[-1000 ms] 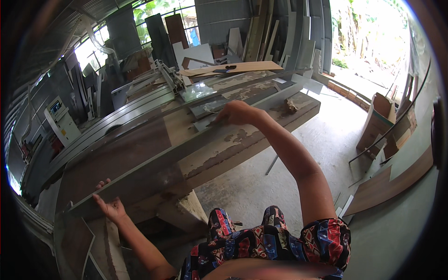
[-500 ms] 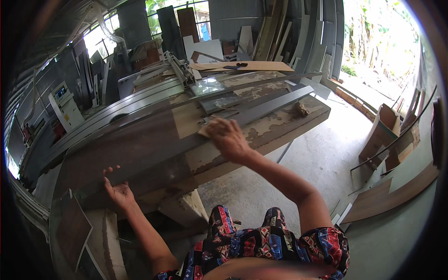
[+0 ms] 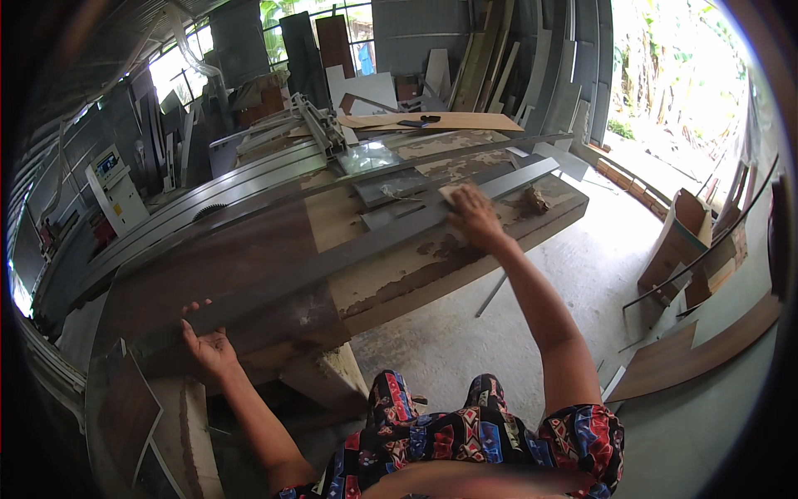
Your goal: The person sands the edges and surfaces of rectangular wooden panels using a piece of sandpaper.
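A long, narrow dark grey strip [image 3: 391, 223] lies slantwise across the worktable, its far right end paler in the light. Near its left end, my left hand [image 3: 213, 349] is turned palm up and wrapped round it from below. The strip hides the middle of the fingers, and the fingertips show past its far edge. Farther right, my right hand [image 3: 478, 218] presses a small tan pad [image 3: 450, 195] onto the top of the strip. The pad is mostly under the fingers, so its material is unclear.
The worktable [image 3: 399, 287] has a peeling, patchy surface. On it lie a crumpled brown lump [image 3: 536, 200] and short dark offcuts [image 3: 389, 187]. Behind stands a sliding table saw with a round blade [image 3: 211, 209]. A cardboard box [image 3: 677, 237] stands at the right, boards [image 3: 690, 358] below it.
My right hand has slid the tan pad along the strip, away from me and to the right. My left hand stays at the left end of the strip.
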A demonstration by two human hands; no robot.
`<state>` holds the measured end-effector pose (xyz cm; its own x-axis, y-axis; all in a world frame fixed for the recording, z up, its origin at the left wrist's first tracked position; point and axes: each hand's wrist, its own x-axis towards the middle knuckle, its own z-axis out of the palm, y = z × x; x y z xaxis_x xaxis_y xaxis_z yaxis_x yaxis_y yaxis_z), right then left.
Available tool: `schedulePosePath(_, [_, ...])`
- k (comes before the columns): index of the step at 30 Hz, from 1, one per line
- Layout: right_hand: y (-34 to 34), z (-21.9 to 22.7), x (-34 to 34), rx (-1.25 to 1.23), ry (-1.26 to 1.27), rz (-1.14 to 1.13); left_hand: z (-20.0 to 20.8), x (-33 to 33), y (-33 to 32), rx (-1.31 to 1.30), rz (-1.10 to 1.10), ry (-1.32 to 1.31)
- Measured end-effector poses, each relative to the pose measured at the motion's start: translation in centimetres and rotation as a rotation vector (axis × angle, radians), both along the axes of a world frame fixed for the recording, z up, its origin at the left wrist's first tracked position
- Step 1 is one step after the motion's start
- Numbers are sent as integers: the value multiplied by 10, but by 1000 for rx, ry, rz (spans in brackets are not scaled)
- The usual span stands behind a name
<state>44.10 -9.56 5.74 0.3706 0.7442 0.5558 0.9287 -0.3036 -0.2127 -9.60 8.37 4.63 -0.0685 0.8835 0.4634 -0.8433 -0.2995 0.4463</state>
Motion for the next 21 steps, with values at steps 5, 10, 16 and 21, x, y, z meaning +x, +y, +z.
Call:
schedulePosePath(5, [-13,-6,63,66,136,-157,-2,-2,2,-25,-43,-22])
schedulePosePath(10, [-17,-2,24,35,126,-261,-4,-1,6,-26,-51,-32])
schedulePosePath(16, [-5,7,-110,-56,35,171,-1,4,2,-96,50,-52])
schedulePosePath(21, [22,19,-205,-39,-117,543,4,7,-7,-146,85,-13])
